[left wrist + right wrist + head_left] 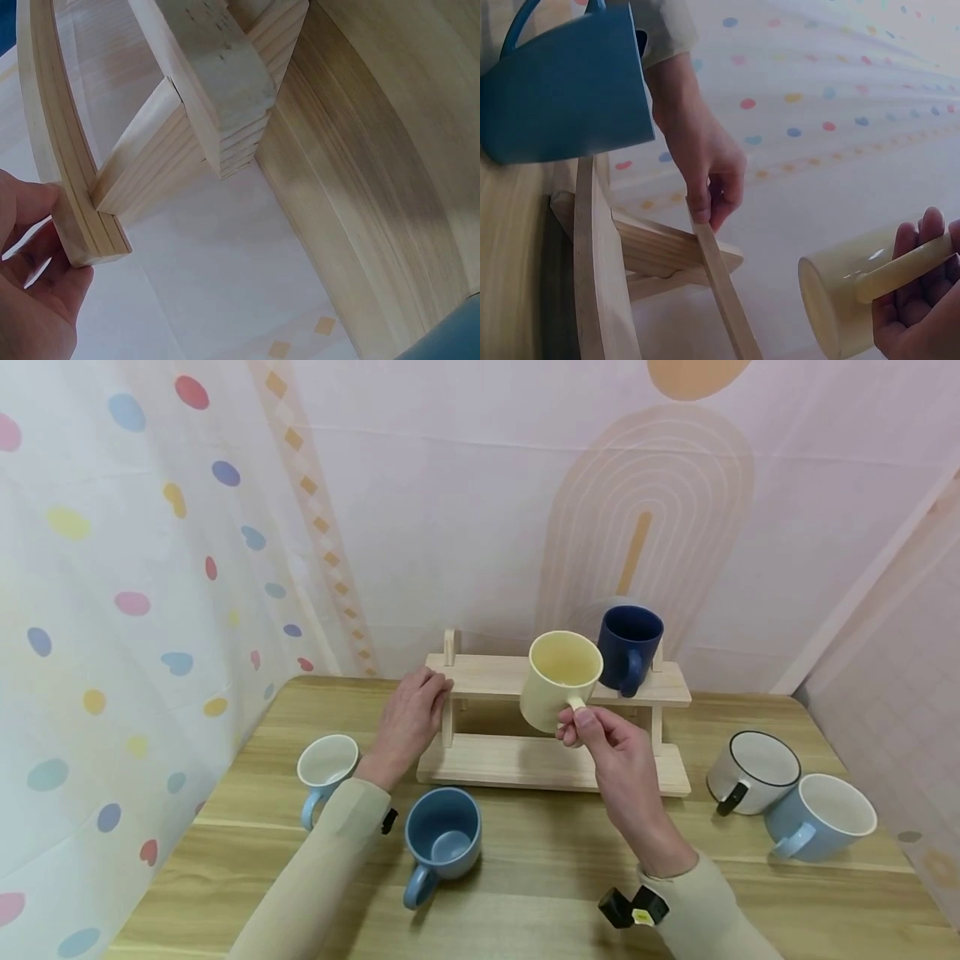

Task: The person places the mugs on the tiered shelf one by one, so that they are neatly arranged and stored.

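Note:
A two-tier wooden shelf [487, 675] stands at the back of the table. My left hand [405, 727] grips the left end of its upper board; the left wrist view shows thumb and fingers on either side of the wood [82, 232]. By its handle, my right hand [622, 768] holds a pale yellow mug [542, 697] raised in front of the upper board. The right wrist view shows the fingers curled around that handle [900, 271]. On the upper board's right end stands a navy blue mug [618, 660], its handle facing forward.
In front of the shelf stands a blue mug [450, 852]. A white mug with a light blue handle [327, 764] is beside my left forearm. At right are a white mug with a black rim [731, 777] and a light blue mug [821, 831]. A patterned curtain [450, 527] hangs behind.

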`<act>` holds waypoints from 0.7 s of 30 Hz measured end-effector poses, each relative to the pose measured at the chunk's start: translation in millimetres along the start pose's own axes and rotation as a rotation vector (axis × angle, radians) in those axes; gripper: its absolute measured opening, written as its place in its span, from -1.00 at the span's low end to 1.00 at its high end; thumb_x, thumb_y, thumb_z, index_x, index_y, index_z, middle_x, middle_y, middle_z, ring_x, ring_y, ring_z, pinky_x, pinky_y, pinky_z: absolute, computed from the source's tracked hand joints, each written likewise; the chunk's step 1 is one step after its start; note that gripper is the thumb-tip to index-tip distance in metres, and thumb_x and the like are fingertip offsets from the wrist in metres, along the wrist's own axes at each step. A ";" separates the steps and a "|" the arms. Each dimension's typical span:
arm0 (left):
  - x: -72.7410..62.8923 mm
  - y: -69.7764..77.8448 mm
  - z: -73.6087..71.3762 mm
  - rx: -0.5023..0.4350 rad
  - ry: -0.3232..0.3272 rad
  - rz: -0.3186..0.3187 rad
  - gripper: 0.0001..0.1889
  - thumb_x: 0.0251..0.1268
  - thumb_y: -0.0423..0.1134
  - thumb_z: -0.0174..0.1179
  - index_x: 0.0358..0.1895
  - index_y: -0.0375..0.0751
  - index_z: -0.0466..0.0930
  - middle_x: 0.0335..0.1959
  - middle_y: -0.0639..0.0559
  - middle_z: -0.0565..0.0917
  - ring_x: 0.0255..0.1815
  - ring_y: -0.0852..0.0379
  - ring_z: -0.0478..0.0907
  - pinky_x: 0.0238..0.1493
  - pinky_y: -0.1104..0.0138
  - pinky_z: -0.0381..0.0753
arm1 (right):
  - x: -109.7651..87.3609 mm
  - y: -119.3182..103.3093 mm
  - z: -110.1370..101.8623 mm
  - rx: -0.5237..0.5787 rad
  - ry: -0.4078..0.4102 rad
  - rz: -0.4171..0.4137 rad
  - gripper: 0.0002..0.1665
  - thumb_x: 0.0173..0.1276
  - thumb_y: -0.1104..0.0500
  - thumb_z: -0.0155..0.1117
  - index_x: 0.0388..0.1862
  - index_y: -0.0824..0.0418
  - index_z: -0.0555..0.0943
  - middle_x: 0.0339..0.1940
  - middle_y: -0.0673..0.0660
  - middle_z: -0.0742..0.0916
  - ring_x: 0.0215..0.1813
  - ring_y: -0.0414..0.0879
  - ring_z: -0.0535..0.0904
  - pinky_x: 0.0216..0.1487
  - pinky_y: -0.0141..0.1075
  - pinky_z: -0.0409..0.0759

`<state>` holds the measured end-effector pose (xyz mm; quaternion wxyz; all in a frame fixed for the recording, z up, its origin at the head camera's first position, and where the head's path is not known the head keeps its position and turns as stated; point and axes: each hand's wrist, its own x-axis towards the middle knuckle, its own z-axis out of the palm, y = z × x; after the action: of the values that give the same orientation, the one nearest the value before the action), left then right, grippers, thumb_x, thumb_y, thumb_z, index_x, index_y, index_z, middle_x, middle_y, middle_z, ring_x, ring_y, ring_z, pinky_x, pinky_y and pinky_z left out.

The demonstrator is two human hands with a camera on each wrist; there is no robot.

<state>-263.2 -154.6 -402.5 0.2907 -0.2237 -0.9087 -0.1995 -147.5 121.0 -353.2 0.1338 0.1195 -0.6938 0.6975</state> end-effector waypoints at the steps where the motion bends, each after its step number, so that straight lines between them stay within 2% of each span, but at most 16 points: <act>1: 0.0 0.2 0.4 0.001 0.000 -0.002 -0.95 0.46 -0.39 0.28 -0.14 -0.30 0.70 -0.25 -0.11 0.58 -0.22 -0.13 0.53 -0.20 0.07 0.59 | 1.6 0.8 0.0 -0.007 0.001 -0.007 -0.60 0.67 0.13 0.10 -0.08 0.48 0.66 -0.33 0.12 0.71 -0.12 -0.06 0.69 0.15 -0.31 0.64; 9: -0.7 1.6 1.4 0.003 0.004 -0.002 -0.95 0.44 -0.39 0.30 -0.14 -0.30 0.70 -0.24 -0.12 0.58 -0.20 -0.13 0.54 -0.18 0.06 0.61 | 16.4 6.4 2.1 -0.021 0.046 -0.059 -0.59 0.68 0.11 0.10 -0.07 0.47 0.67 -0.32 0.20 0.68 -0.13 0.01 0.65 0.08 -0.31 0.66; 12: -0.7 1.6 1.8 0.001 0.005 -0.007 -0.95 0.45 -0.39 0.29 -0.15 -0.30 0.70 -0.25 -0.12 0.58 -0.21 -0.14 0.54 -0.19 0.05 0.61 | 22.0 7.3 4.4 -0.017 0.063 -0.065 -0.59 0.68 0.10 0.08 -0.07 0.47 0.66 -0.29 0.20 0.67 -0.09 0.02 0.63 0.10 -0.32 0.63; 18: 0.2 1.6 3.0 0.002 0.007 0.002 -0.94 0.48 -0.38 0.26 -0.17 -0.32 0.69 -0.25 -0.13 0.57 -0.22 -0.15 0.53 -0.19 0.06 0.59 | 35.7 10.8 10.1 0.011 0.100 -0.076 -0.54 0.67 0.08 0.09 -0.19 0.50 0.62 -0.20 0.30 0.70 -0.05 0.00 0.63 0.17 -0.27 0.57; 21: -0.5 2.2 3.3 0.005 0.011 0.000 -0.93 0.48 -0.38 0.26 -0.19 -0.32 0.68 -0.26 -0.13 0.57 -0.22 -0.15 0.53 -0.20 0.05 0.59 | 40.9 13.8 11.5 0.004 0.110 -0.071 -0.54 0.67 0.07 0.11 -0.17 0.50 0.64 -0.23 0.28 0.70 -0.05 0.00 0.62 0.18 -0.25 0.55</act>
<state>-263.1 -151.4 -404.8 0.2965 -0.2220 -0.9074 -0.1984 -190.8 110.3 -351.6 0.1964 0.1060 -0.6792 0.6992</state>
